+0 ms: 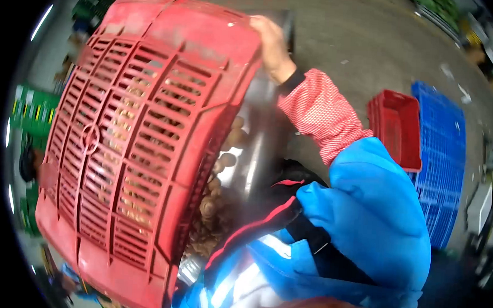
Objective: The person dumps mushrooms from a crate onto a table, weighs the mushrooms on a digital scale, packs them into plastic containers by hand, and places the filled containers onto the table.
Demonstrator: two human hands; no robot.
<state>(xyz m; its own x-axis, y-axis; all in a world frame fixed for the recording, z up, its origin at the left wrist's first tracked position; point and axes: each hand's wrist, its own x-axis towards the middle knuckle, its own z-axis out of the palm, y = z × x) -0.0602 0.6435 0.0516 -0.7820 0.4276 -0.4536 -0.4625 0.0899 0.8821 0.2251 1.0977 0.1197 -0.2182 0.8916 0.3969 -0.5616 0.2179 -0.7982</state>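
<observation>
A large red slatted plastic crate (164, 122) is tipped up in front of me, its ribbed underside facing my view. My right hand (274, 46), in a pink checked sleeve cuff, grips its upper right corner. Small round brown produce (213, 202), whose exact kind I cannot make out, lies under the crate's near side and shows through the slots. It rests on a shiny metal surface (255, 143). My left hand is not in view.
On the floor to the right, a red crate (395, 128) stands beside a blue plastic pallet (438, 164). Green crates (34, 109) are stacked at the left. Green produce (441, 8) lies at the upper right. Blurred goods line the right edge.
</observation>
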